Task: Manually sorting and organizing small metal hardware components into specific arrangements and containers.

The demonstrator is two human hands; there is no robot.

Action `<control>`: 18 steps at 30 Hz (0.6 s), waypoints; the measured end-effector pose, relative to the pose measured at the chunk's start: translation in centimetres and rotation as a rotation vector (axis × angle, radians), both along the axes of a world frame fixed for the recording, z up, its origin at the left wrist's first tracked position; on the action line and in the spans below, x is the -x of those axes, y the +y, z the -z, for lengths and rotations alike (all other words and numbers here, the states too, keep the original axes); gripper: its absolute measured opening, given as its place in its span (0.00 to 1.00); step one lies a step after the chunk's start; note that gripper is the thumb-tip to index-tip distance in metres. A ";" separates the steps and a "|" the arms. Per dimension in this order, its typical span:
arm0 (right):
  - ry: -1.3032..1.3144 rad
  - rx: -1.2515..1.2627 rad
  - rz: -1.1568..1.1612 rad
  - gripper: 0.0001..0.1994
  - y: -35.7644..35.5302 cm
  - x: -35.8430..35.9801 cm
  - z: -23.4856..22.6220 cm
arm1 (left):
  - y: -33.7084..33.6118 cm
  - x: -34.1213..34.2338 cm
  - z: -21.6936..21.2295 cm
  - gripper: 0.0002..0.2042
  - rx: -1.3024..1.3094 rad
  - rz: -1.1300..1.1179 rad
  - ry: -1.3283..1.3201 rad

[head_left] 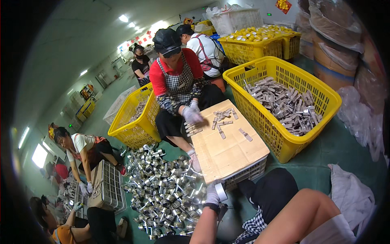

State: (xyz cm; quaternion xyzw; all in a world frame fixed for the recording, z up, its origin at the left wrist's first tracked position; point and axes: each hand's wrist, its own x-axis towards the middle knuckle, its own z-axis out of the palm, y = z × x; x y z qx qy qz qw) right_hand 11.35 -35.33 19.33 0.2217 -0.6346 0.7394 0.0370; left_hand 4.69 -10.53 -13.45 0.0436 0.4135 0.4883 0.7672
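Your left hand (212,197) is closed around a round white-faced thing (220,191); shiny metal parts (162,193) lie left of your grip; cardboard (217,160) sits just past it.

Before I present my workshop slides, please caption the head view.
Gloved left hand holds a white-faced round piece beside heaped metal parts.

Sits in the gloved left hand (212,196) as a short, round-looking piece (221,191), whitish on the side facing right and bright along the rim. Leans slightly, with the upper end tipped left. Stays partly covered by the fingers, too small to tell hollow from solid. Appears just beside the near end of the cardboard sheet (213,158), right of the heaped shiny metal parts (166,191).
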 end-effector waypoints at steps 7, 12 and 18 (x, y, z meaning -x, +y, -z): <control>0.075 -0.389 0.090 0.13 3.3 -2.5 -3.6 | 0.1 0.9 0.0 0.03 -0.097 0.061 0.052; -0.009 -0.371 0.222 0.11 4.5 -3.2 -2.2 | 0.3 0.5 0.7 0.05 -0.023 0.013 0.104; 0.288 -0.232 0.435 0.12 1.9 0.2 -1.7 | 0.2 1.3 3.0 0.06 -0.052 -0.041 -0.021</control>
